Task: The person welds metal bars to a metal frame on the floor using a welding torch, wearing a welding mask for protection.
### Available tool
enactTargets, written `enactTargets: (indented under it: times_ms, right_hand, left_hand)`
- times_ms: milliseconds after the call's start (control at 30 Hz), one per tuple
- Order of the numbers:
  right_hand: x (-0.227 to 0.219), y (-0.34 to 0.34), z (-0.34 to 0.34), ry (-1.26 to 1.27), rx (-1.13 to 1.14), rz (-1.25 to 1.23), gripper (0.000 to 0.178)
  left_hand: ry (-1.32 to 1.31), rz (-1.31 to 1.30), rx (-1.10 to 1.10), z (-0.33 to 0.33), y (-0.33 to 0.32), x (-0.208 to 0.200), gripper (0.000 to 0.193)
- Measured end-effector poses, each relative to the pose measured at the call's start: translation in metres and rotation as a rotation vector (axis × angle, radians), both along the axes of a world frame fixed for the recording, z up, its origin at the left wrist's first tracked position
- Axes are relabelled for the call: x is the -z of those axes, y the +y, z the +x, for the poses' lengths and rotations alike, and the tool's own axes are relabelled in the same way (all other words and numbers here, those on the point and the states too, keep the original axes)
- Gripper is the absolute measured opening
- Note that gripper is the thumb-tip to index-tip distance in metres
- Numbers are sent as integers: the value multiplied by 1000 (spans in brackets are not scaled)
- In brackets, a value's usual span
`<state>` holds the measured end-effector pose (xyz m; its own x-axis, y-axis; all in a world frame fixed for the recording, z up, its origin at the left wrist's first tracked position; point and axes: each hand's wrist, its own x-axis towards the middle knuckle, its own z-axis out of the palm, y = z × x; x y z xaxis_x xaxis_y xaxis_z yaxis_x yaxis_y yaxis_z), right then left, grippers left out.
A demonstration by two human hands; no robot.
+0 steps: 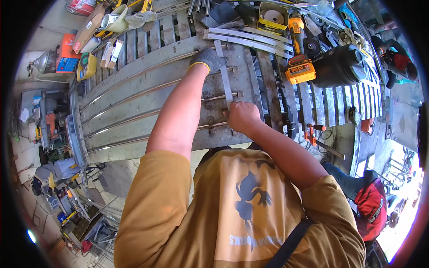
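A narrow flat metal bar (225, 85) lies crosswise near the right ends of several long metal rods (147, 91). My left hand (207, 61), in a grey knitted glove with a yellow cuff, is closed on the bar near its far end. My bare right hand (243, 117) is closed around the near end, fingers curled under. The rods run roughly parallel over a grey metal plate (134, 71), their right ends beside small metal blocks. The bar's near tip is hidden by my right hand.
The plate rests on a slatted metal bench (318, 105). Drilled flat strips (250, 39), a yellow-and-black cordless power tool (298, 53), a dark cylindrical container (339, 67) and a yellow tub (272, 17) lie beyond. An orange clamp (313, 134) hangs by the near edge. A person in red (373, 205) is at right.
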<state>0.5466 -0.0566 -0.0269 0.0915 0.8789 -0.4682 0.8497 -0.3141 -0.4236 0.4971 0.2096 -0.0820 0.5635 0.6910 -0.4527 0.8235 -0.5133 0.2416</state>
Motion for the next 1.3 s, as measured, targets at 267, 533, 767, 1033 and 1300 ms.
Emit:
enactTargets:
  times_ms: [267,533,767,1033,1300]
  right_hand:
    - [-12,8,-7,-52,11,-84,23]
    - [-8,6,-9,-90,27,-73,30]
    - [-4,-30,51,52,208,-193,66]
    - [5,-22,28,111,139,15,55]
    - [7,1,24,62,65,-173,64]
  left_hand:
    - [-100,-85,-73,0,-23,-23,61]
    - [-136,-36,-97,-2,-27,-16,60]
    - [-154,116,-12,-14,-71,-59,83]
    - [12,220,26,-47,-126,-63,132]
    - [-57,147,77,-46,-125,-65,134]
